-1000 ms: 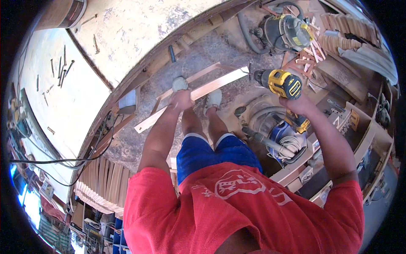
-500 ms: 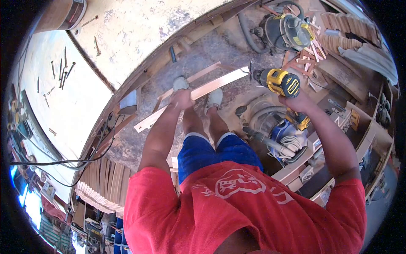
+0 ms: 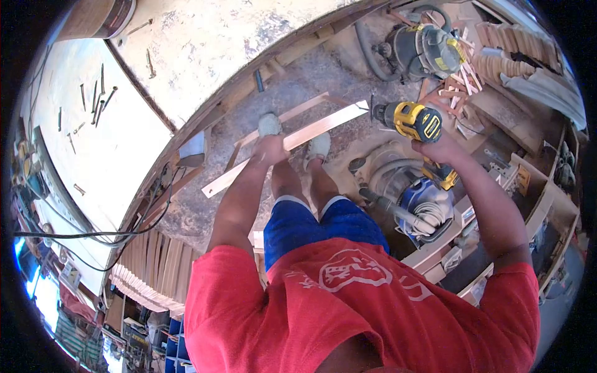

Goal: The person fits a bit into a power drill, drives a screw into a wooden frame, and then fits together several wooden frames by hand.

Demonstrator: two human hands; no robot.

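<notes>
My left hand (image 3: pixel 270 150) is closed round the middle of a wooden frame of thin strips (image 3: pixel 323 123), held above the floor over my feet. My right hand (image 3: pixel 440 149) grips the handle of a yellow and black cordless drill (image 3: pixel 415 120). The drill's front points left, toward the frame's right end. A thin dark bit shows close to that end; whether it touches the wood I cannot tell.
A white worktable (image 3: pixel 81 143) with several loose screws (image 3: pixel 102 102) lies at the left. A shop vacuum (image 3: pixel 426 50) and wood offcuts (image 3: pixel 460 81) stand at the upper right. A blue vacuum (image 3: pixel 426 208) is below the drill. Stacked strips (image 3: pixel 155 267) lie lower left.
The view has shifted slightly, so the table and floor things appear a little to the right and lower. Both hands keep their hold, and the drill stays by the frame's right end.
</notes>
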